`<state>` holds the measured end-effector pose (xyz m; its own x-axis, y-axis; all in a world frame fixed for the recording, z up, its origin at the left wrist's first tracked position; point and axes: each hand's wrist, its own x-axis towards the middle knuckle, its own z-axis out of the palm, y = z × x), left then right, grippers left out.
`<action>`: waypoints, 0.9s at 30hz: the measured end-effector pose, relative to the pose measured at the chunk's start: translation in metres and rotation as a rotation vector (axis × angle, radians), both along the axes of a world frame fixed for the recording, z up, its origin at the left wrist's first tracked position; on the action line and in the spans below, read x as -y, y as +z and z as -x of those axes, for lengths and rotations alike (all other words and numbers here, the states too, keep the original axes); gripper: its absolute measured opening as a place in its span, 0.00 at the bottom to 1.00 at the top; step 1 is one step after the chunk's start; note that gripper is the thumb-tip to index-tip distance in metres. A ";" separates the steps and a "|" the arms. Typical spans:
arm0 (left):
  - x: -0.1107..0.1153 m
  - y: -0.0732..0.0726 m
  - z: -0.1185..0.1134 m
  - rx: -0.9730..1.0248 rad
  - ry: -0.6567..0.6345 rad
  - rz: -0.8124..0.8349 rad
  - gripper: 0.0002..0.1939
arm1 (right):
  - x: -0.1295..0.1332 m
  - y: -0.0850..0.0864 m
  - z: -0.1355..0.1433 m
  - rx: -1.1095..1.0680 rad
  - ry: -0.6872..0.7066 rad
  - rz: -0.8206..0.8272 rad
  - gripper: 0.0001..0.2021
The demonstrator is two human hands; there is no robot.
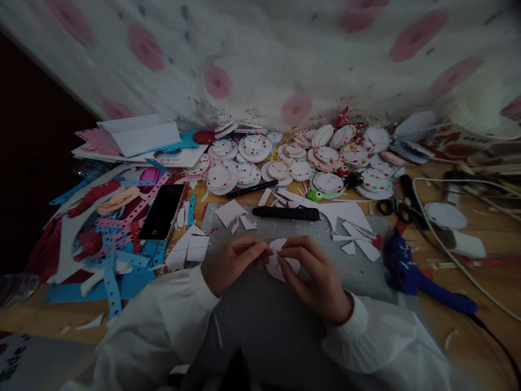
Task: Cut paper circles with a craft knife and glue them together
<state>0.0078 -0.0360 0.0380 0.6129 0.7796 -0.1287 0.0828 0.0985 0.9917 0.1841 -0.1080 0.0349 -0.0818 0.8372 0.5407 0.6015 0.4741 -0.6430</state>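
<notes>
I see a white paper piece held between both hands over the grey cutting mat. The piece is pale, thin and rounded in outline, with visible creases or cuts dividing it into segments; finer detail is not legible in the dim light.

Orientation: the piece lies nearly flat against the mat. Its long axis runs from the upper edge near the fingertips down toward me, tilted slightly to my right. I cannot tell which face is up.

Grip state: my left hand is closed with thumb and forefinger pinching the left edge of the paper piece. My right hand is curled over the right side, fingers bent down onto the piece and pinching it. The piece sits between the two sets of fingertips, with its lower part emerging under the right hand's fingers.

Surroundings: white paper offcuts lie on the mat beyond the hands. A black craft knife lies crosswise just past them. A black phone rests to the left on blue and pink punched strips. A blue glue gun lies to the right on the wooden table. Stacks of dotted round paper discs fill the far side of the table, with scissors near them.
</notes>
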 end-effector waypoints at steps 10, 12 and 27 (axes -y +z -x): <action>0.000 0.004 -0.002 0.003 0.091 -0.019 0.15 | -0.002 -0.005 0.000 -0.032 0.007 0.075 0.08; 0.000 0.003 -0.003 -0.007 0.079 -0.025 0.16 | -0.003 -0.006 0.000 -0.025 -0.007 0.067 0.07; 0.003 0.003 -0.003 0.000 -0.021 0.026 0.20 | 0.007 -0.025 -0.011 0.251 0.018 -0.055 0.08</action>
<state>0.0110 -0.0386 0.0412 0.6288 0.7631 -0.1491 0.0853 0.1230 0.9887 0.1949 -0.1151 0.0101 -0.2343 0.8043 0.5461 0.7301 0.5165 -0.4475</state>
